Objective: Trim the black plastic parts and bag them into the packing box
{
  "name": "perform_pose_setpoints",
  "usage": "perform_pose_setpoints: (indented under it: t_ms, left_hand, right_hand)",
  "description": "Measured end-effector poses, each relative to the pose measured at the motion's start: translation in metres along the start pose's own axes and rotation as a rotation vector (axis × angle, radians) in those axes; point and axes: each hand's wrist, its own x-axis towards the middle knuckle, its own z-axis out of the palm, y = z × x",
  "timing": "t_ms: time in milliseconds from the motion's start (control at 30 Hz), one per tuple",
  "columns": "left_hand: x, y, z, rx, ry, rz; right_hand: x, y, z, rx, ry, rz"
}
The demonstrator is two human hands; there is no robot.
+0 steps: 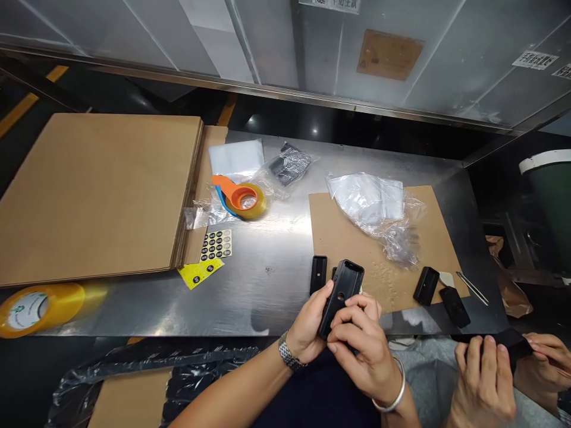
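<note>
Item, in hand: one long black plastic housing [342,286] with a shallow recess and a round hole, held tilted above the near edge of the brushed-metal table [267,279], recess up, seemingly so that its inside can be seen and reached.
Left hand [307,326]: fingers closed around one side, thumb along the edge, apparently the steadying grip.
Right hand [368,339]: fingers curled, tips closed on the lower end and side, likely for finer work; whether they also pinch a small part cannot be told.
Beside the hands: one narrow black plastic tray [318,274], lying at the edge of a flat brown cardboard sheet [330,223], which probably guards against scratches.
Right side: two black plastic pieces, one open-faced [426,286], one darker [455,307], near slim silver metal tweezers [473,289], perhaps kept within reach.
</note>
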Motion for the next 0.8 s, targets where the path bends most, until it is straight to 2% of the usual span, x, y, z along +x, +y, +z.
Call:
perform_pose_setpoints:
  t_ms: [100,200,267,367,433,533,700,800]
  left_hand:
    - [-0.001,0.000,0.000,-0.028,-0.077,-0.033]
    - [0.000,0.001,-0.001,-0.032,-0.148,-0.064]
    - [0.001,0.001,-0.003,0.003,-0.178,-0.077]
    - [0.003,-0.001,-0.006,0.055,-0.180,-0.072]
    - [0.003,-0.003,-0.007,0.073,-0.141,-0.041]
    - [0.004,-0.006,-0.009,0.057,-0.096,-0.023]
    - [0.004,-0.007,-0.010,0.009,-0.110,-0.094]
    - [0.002,-0.008,-0.010,0.039,-0.103,-0.107]
  right_hand:
    - [-0.006,-0.001,0.001,0.137,0.072,0.034]
    - [-0.012,0.002,0.004,0.309,0.334,0.162]
    - [-0.013,0.006,0.006,0.338,0.486,0.225]
    - [-0.012,0.014,0.009,0.324,0.615,0.327]
    - [-0.010,0.020,0.012,0.361,0.647,0.453]
    - [-0.010,0.025,0.017,0.465,0.608,0.579]
    - [-0.013,0.026,0.024,0.522,0.568,0.639]
    - [-0.009,0.025,0.019,0.457,0.561,0.612]
